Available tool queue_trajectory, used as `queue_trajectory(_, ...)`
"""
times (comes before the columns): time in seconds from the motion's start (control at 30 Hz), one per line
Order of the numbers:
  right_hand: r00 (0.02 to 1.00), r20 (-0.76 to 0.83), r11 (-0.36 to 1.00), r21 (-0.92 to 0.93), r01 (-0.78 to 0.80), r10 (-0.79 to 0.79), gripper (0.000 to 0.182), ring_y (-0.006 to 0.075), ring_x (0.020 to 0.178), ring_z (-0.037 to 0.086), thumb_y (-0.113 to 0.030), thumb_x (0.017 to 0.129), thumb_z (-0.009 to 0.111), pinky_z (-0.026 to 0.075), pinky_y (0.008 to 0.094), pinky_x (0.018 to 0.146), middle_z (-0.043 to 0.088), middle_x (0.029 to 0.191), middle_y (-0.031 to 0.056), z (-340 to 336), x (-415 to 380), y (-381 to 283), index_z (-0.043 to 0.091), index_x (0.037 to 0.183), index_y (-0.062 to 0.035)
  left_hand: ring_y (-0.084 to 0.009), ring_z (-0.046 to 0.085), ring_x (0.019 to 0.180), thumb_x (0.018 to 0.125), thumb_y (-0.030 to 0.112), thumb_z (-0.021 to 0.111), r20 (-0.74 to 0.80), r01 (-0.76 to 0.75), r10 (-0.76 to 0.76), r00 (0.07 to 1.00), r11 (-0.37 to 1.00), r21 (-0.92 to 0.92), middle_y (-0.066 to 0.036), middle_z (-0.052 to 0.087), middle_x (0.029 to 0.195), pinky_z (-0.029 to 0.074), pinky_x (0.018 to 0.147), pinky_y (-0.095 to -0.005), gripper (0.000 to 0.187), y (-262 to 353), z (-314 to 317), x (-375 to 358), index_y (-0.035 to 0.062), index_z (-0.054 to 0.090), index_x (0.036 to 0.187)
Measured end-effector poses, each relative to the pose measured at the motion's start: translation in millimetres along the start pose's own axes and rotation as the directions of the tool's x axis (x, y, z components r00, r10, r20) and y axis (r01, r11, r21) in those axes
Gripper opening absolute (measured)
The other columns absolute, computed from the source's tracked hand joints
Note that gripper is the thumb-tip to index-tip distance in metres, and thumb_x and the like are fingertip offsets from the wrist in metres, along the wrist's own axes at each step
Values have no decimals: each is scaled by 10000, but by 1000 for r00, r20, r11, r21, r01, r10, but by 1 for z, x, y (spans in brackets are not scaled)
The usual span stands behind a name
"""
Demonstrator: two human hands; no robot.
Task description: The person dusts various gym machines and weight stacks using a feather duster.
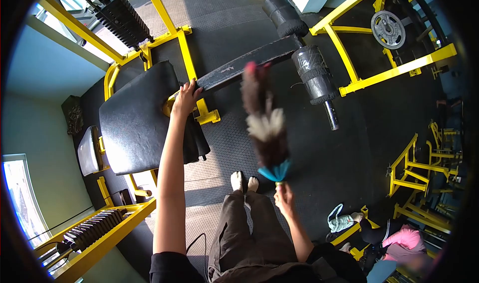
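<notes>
My right hand (285, 200) is closed around the handle of a feather duster (272, 155). The duster has a teal collar, brown and white feathers and a reddish tip, blurred by motion. Its tip points away from me, below the black lever bar (239, 69) of a gym machine in the view. My left hand (184, 101) rests at the bar's near end, by the yellow frame, with its fingers laid over the metal and their tips showing. Beside that hand is the machine's black padded seat (137, 118). Two black foam rollers (314, 73) sit at the bar's far end.
Yellow gym frames stand around me, with a weight stack (122, 21) at upper left and another (95, 230) at lower left. A grey weight plate (388, 30) hangs at upper right. A person in pink (406, 240) and a light bag (340, 223) are at lower right.
</notes>
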State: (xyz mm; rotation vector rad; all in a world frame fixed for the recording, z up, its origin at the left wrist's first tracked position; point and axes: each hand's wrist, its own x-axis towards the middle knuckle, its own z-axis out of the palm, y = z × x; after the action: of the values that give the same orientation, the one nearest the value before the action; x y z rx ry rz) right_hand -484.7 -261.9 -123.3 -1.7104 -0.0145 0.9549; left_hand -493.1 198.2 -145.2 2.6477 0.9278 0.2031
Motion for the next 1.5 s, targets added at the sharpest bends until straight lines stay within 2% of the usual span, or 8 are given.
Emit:
queue_trajectory(0.1,976,170,913,-360,192,-138,203,184,522,574,-221,881,523,406,303,448,555,609,113,13,-11,12,505,916,-21,-408,524,946,883,293,443,-19,-81,81,997,997,19,-224,513,1050,455,796,-456,489,-14,12,0,32,323,1278)
queue_trajectory(0.17,914,127,846,-347,404,-385,212,37,462,447,-256,884,521,330,222,390,455,536,-17,27,-17,-6,513,792,-65,-426,515,946,879,251,448,-48,-77,78,996,997,17,-235,506,1047,447,811,-458,488,-13,15,1,16,313,1285)
queue_trajectory(0.43,986,-84,989,5,-145,145,208,26,374,364,-270,883,525,267,200,319,392,501,-45,-18,-33,-91,514,810,-75,-414,451,1073,874,406,441,-7,59,-59,998,998,-9,-253,474,1157,412,892,-421,564,-3,10,-1,47,343,1297)
queue_trajectory(0.7,968,213,846,-485,221,-131,249,222,475,574,-281,849,561,403,305,433,522,524,100,-51,-43,-124,562,838,-33,-415,345,1192,886,385,428,63,159,-154,986,984,-82,-228,333,1320,297,1010,-422,568,0,12,0,51,299,1326)
queue_trajectory(0.83,920,374,858,-428,284,-118,223,166,500,575,-232,854,555,428,290,454,551,575,90,-71,-32,-177,565,852,-10,-379,400,1167,845,355,505,355,-326,90,931,644,692,-202,303,1348,372,950,-394,600,-35,36,7,50,315,1325)
queue_trajectory(0.97,917,396,922,-337,188,-42,180,69,478,488,-198,867,532,384,235,441,525,568,13,-164,33,-256,545,852,-20,-401,525,975,861,429,456,56,555,-552,832,827,-89,-312,441,1179,474,758,-426,592,70,14,34,-13,398,1251)
queue_trajectory(1.33,748,581,584,-501,639,-319,216,151,457,475,-223,868,538,360,294,450,476,538,113,-359,215,-424,564,852,-9,-565,287,1146,790,544,514,-217,658,-814,539,568,-494,-525,215,1156,320,967,-434,872,316,25,111,-151,270,1257)
queue_trajectory(1.5,572,737,341,-467,816,-359,269,352,635,595,-269,862,537,443,357,509,579,649,192,-354,276,-482,569,903,-5,-565,389,1048,781,464,560,-209,704,-843,496,531,-471,-428,455,1032,283,976,-474,732,314,28,133,-194,443,1079)
